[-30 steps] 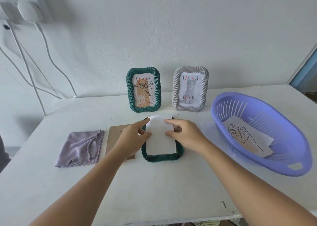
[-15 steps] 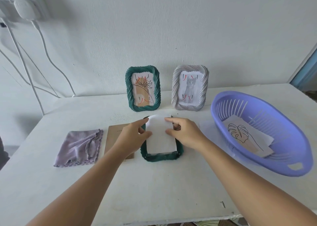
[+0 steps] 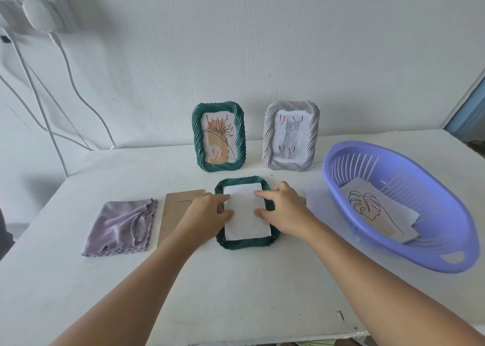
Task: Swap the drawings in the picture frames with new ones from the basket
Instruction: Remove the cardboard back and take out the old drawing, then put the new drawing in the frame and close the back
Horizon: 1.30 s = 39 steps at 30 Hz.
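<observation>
A dark green frame (image 3: 246, 243) lies face down in the middle of the table. A white sheet (image 3: 245, 215), blank side up, lies flat inside its back. My left hand (image 3: 206, 215) presses the sheet's left edge with thumb and fingertips. My right hand (image 3: 287, 209) presses its right edge the same way. A purple basket (image 3: 446, 240) on the right holds a leaf line drawing (image 3: 375, 213) on top of other sheets. Two frames stand at the back: a green one (image 3: 219, 137) with a plant drawing and a grey one (image 3: 290, 135) with a cat drawing.
A brown backing board (image 3: 175, 209) lies left of the flat frame, partly under my left hand. Further left is a folded lilac cloth (image 3: 120, 225). A white sheet (image 3: 315, 201) lies between the frame and the basket. Cables hang down the wall at the left.
The sheet's far end, held raised above the frame before, now lies flat inside it. Both hands have shifted from its top edge to its sides.
</observation>
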{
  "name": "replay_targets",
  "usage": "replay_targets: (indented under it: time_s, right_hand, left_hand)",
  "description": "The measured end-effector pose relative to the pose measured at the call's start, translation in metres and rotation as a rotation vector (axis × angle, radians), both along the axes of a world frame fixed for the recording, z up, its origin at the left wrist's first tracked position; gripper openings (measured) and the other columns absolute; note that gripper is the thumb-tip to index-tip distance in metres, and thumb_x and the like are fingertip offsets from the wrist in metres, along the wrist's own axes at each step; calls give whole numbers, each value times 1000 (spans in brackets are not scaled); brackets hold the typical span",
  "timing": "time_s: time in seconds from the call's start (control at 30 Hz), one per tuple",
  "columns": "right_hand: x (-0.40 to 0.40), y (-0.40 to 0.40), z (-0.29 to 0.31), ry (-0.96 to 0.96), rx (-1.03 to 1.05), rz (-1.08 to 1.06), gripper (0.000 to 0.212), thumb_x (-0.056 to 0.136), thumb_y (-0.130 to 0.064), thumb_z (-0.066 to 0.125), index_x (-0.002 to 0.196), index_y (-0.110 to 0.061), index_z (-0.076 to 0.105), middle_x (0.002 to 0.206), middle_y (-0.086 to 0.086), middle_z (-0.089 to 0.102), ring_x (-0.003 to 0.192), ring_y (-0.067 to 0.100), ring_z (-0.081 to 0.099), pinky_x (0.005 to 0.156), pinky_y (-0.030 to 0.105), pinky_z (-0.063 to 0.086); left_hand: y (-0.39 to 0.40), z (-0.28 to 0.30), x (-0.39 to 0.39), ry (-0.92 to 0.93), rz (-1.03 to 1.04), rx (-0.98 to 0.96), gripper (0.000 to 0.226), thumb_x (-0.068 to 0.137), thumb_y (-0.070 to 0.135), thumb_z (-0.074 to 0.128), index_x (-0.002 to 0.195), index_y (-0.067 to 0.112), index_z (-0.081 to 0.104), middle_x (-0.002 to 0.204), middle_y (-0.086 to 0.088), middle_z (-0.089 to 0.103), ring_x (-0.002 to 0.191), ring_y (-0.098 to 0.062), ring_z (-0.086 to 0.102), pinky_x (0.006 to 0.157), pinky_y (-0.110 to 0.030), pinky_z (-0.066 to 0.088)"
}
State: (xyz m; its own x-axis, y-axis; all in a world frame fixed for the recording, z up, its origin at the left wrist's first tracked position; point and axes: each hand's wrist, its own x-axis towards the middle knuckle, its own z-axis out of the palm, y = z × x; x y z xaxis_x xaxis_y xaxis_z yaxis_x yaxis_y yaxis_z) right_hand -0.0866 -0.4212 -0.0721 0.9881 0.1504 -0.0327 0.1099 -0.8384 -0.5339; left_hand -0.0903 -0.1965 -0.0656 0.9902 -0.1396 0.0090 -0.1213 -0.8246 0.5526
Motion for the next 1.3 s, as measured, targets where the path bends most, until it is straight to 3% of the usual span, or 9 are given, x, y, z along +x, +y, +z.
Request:
replay_targets:
  time_s: [0.4, 0.8, 0.97, 1.1, 1.2, 1.3]
  right_hand:
    - [4, -1, -4, 7, -68, 23, 52, 93, -56, 60, 143, -43, 54, 126, -5, 42, 128, 16, 43, 108, 40, 32]
    - [2, -5, -8, -1, -28, 25, 53, 92, -57, 61, 143, -42, 55, 116, -11, 39, 122, 11, 45, 106, 38, 33]
    - [3, -4, -7, 1, -27, 24, 52, 92, -57, 61, 142, -44, 55, 118, -10, 39, 123, 12, 45, 108, 40, 32]
    - [3, -5, -8, 0, -30, 27, 51, 92, -56, 61, 141, -44, 56, 119, -9, 40, 124, 12, 45, 108, 40, 32]
    - [3, -4, -8, -2, -28, 27, 50, 93, -55, 61, 141, -44, 56, 119, -9, 40, 122, 11, 45, 108, 40, 31]
    - [3, -4, -6, -1, -35, 32, 50, 93, -55, 61, 141, -43, 56, 119, -9, 40, 122, 10, 45, 109, 40, 31]
  left_hand:
    - [-4, -5, 2, -31, 31, 16, 49, 94, 43, 67, 139, 24, 62, 85, 8, 50, 89, -21, 57, 72, -31, 42]
    - [-3, -6, 1, -18, 48, 0, 50, 93, 44, 68, 139, 25, 63, 87, 5, 53, 89, -20, 57, 71, -30, 41]
    - [1, 1, -4, -87, 85, -38, 55, 92, 50, 67, 142, 28, 58, 90, 6, 56, 80, -13, 57, 66, -29, 44]
    - [30, 10, -6, -181, 235, 179, 64, 95, 60, 55, 149, 28, 47, 112, -8, 59, 96, -29, 62, 77, -39, 52]
    - [52, 11, -8, -60, 296, 388, 72, 94, 65, 46, 155, 30, 32, 127, -16, 53, 115, -40, 58, 87, -46, 51]
    - [60, 6, -12, 31, 275, 481, 74, 94, 72, 38, 156, 32, 27, 135, -16, 54, 121, -39, 58, 91, -46, 52]
